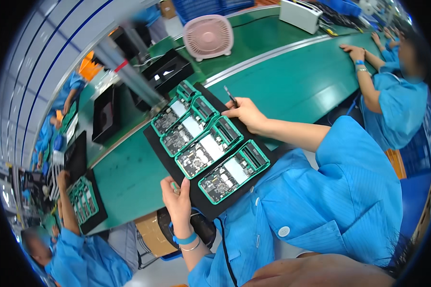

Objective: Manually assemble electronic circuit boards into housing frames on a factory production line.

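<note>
Left hand point(177, 197) half-curled at black tray point(195, 197) left edge, grip unclear; right hand point(246, 115) pinches pen-like tool point(230, 95). Circuit boards point(196, 161) look fragile; green frames point(243, 185) suit gripping.

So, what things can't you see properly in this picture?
All in the head view:
- Tiny parts on the circuit boards: too small to tell apart.
- The rest of the thin dark tool: hidden by the fingers of the right hand.
- What is under the black mat: the mat itself covers it.
- The lower-left worker: partly cut off by the bottom edge.
</note>
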`<state>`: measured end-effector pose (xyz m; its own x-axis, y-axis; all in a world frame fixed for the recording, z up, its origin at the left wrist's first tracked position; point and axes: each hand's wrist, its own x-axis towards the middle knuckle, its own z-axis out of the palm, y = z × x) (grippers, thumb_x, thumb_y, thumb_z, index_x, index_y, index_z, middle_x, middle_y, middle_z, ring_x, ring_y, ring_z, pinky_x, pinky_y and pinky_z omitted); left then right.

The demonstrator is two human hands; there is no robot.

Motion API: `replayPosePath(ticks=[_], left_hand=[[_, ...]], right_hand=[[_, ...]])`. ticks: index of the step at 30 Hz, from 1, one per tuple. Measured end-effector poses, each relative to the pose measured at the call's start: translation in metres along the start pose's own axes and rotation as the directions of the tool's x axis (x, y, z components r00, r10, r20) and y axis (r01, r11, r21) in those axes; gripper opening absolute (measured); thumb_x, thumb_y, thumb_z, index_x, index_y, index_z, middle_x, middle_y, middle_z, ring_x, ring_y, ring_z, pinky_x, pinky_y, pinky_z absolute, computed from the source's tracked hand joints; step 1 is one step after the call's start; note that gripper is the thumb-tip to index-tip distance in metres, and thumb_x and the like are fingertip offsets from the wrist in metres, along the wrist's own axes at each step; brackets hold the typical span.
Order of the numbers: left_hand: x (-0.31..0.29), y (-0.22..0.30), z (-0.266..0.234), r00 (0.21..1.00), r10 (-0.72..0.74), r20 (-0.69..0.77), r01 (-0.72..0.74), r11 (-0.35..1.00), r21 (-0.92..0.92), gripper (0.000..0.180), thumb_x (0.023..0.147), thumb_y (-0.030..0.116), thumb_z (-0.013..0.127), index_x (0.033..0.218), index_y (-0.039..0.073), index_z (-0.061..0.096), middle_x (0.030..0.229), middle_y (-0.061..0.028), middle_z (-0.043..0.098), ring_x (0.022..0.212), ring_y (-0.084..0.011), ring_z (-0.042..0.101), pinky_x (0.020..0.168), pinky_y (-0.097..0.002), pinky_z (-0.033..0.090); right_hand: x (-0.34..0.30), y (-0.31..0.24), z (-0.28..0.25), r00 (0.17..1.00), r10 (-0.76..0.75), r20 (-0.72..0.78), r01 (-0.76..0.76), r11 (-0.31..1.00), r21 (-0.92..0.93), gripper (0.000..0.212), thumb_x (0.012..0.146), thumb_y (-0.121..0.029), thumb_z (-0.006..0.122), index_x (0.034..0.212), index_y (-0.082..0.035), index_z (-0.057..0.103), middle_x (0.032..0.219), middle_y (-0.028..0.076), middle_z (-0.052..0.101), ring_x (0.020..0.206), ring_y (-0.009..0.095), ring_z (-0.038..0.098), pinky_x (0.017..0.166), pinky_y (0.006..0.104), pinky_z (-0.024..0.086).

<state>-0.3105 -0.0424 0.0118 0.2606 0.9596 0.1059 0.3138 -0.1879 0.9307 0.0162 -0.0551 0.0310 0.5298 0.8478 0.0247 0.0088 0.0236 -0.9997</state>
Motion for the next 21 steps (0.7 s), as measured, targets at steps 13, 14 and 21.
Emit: replayPosePath(ticks=[13,14,21], left_hand=[[0.1,-0.011,-0.05,0.857,0.136,0.497,-0.258,0.948,0.185,0.039,0.085,0.024,0.082,0.099,-0.001,0.056,0.069,-0.0021,0.055,0.062,-0.012,0.048,0.056,-0.0311,0.044],[0.112,-0.002,-0.052,0.869,0.202,0.451,-0.323,0.923,0.209,0.039,0.087,0.024,0.079,0.106,-0.001,0.056,0.072,-0.0088,0.061,0.064,-0.0179,0.056,0.059,-0.0337,0.048],[0.195,-0.001,-0.014,0.73,0.596,0.336,-0.672,0.717,0.188,0.023,0.102,0.019,0.055,0.112,-0.001,0.061,0.088,-0.0213,0.068,0.084,-0.0396,0.066,0.072,-0.0433,0.052]], right_hand=[[-0.051,-0.008,0.007,0.953,-0.115,-0.28,0.028,0.955,-0.295,0.028,0.08,-0.015,0.081,0.095,0.004,0.067,0.081,0.003,0.058,0.073,0.013,0.054,0.067,0.0301,0.045],[-0.05,-0.007,0.006,0.948,-0.169,-0.271,0.049,0.915,-0.4,0.03,0.08,-0.018,0.081,0.095,0.004,0.067,0.082,0.004,0.056,0.073,0.014,0.053,0.067,0.031,0.044],[-0.045,0.007,0.009,0.876,-0.376,-0.303,0.218,0.868,-0.446,0.034,0.097,-0.032,0.066,0.107,0.0,0.068,0.09,0.006,0.062,0.08,0.012,0.056,0.071,0.0307,0.046]])
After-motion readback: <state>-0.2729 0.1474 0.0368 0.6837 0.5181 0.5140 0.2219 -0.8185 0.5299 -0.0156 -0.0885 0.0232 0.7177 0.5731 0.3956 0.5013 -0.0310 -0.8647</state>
